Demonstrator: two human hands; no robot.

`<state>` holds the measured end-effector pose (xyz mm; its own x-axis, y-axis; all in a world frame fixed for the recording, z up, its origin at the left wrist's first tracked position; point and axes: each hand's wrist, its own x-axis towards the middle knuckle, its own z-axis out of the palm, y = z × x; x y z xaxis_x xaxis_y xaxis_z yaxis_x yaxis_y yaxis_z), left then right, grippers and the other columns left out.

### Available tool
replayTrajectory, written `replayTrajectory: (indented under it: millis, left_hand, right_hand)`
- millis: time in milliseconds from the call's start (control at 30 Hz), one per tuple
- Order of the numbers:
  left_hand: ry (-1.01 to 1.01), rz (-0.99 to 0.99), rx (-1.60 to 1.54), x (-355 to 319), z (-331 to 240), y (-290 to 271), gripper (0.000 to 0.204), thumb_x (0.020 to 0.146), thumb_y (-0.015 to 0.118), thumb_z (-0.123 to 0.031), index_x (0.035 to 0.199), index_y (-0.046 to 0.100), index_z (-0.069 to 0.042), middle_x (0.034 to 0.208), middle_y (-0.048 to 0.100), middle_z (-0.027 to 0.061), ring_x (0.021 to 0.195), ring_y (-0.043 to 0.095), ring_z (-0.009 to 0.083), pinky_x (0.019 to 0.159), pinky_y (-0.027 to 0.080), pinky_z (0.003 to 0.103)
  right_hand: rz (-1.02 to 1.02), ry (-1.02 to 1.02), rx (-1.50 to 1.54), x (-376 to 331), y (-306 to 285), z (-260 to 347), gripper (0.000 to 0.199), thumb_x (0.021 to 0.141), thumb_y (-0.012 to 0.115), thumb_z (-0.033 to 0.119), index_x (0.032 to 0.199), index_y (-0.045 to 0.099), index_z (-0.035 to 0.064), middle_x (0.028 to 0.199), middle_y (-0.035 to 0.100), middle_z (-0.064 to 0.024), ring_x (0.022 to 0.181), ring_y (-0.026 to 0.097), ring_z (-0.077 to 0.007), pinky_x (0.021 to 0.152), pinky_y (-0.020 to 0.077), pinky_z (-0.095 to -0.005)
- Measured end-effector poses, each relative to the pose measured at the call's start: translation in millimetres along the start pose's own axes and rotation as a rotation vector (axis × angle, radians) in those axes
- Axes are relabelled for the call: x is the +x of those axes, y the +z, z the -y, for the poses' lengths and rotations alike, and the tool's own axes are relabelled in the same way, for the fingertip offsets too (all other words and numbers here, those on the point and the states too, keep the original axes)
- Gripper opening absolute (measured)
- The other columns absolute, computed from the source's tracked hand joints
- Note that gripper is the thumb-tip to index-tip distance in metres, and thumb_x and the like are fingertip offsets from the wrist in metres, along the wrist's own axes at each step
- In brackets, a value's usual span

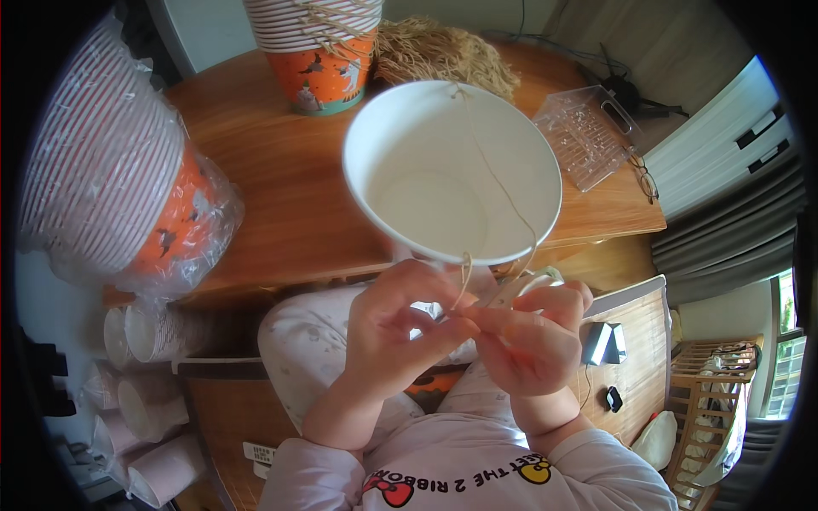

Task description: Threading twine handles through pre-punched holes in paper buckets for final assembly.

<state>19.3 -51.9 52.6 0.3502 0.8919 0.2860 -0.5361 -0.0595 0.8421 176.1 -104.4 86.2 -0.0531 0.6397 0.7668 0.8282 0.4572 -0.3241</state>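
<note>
A white-lined paper bucket (430, 204) tilts toward me at the table's front edge, its open mouth showing. A thin tan string (490, 162) runs from the far rim across the mouth and over the near rim. By the near rim hangs a small string loop (466, 271). My left hand (400, 328) pinches the string just below the bucket. Fingertips almost touching it, my right hand (537, 336) is also closed on the string. A pale ring-shaped thing (532, 288) shows behind the right fingers; its kind is unclear.
Nested orange buckets (315, 72) stand at the back, beside a heap of tan strings (447, 55). More wrapped buckets (119, 170) stand at left. A clear plastic box (588, 136) and eyeglasses (646, 179) lie at right. White buckets (153, 404) are stacked lower left.
</note>
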Motion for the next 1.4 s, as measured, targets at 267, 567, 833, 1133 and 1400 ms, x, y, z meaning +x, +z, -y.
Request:
replayTrajectory:
  millis: [267, 567, 833, 1133, 1400]
  left_hand:
    - [-0.055, 0.016, 0.020, -2.7, -0.7, -2.0, 0.023, 0.083, 0.076, 0.002, 0.106, 0.073, 0.003, 0.100, 0.074, 0.0128, 0.085, 0.070, 0.0128, 0.071, 0.056, 0.022]
    - [0.151, -0.126, 0.346, -4.3, -11.6, -6.3, 0.017, 0.080, 0.070, 0.013, 0.095, 0.069, 0.007, 0.092, 0.072, 0.0143, 0.085, 0.071, 0.0196, 0.078, 0.058, 0.029]
    - [0.517, -0.203, 0.768, 4.2, -16.3, -7.2, 0.023, 0.069, 0.074, 0.011, 0.089, 0.073, 0.001, 0.087, 0.074, 0.0110, 0.080, 0.071, 0.0228, 0.072, 0.055, 0.031]
    - [0.626, -0.191, 0.768, 7.4, -16.0, -9.6, 0.021, 0.066, 0.074, 0.008, 0.086, 0.072, 0.000, 0.081, 0.073, 0.0097, 0.074, 0.070, 0.0253, 0.067, 0.053, 0.032]
    - [0.479, -0.184, 0.619, 6.4, -16.3, -8.9, 0.020, 0.068, 0.072, 0.009, 0.086, 0.070, 0.003, 0.081, 0.070, 0.0112, 0.073, 0.067, 0.0200, 0.067, 0.050, 0.029]
  right_hand:
    - [0.002, 0.058, 0.040, 2.6, 2.3, 4.6, 0.029, 0.065, 0.084, 0.010, 0.093, 0.077, 0.0159, 0.080, 0.062, 0.0114, 0.080, 0.052, -0.0092, 0.075, 0.0293, -0.0313]
    - [0.028, -0.014, -0.074, 23.0, 1.0, 13.5, 0.020, 0.067, 0.085, 0.017, 0.084, 0.076, 0.0168, 0.098, 0.073, 0.0140, 0.084, 0.050, -0.0095, 0.077, 0.0287, -0.0310]
    - [0.057, -0.197, -0.085, 34.0, 2.4, 7.9, 0.017, 0.064, 0.080, 0.014, 0.078, 0.071, 0.0192, 0.100, 0.074, 0.0146, 0.087, 0.050, -0.0099, 0.081, 0.0297, -0.0308]
    - [0.128, -0.161, -0.073, 46.5, 4.1, 18.8, 0.020, 0.068, 0.078, 0.007, 0.071, 0.063, 0.0190, 0.102, 0.075, 0.0089, 0.089, 0.054, -0.0107, 0.081, 0.0311, -0.0300]
    - [0.019, -0.121, 0.045, 37.7, 3.7, 10.8, 0.021, 0.068, 0.081, 0.005, 0.075, 0.065, 0.0170, 0.100, 0.075, 0.0077, 0.089, 0.054, -0.0098, 0.079, 0.0331, -0.0303]
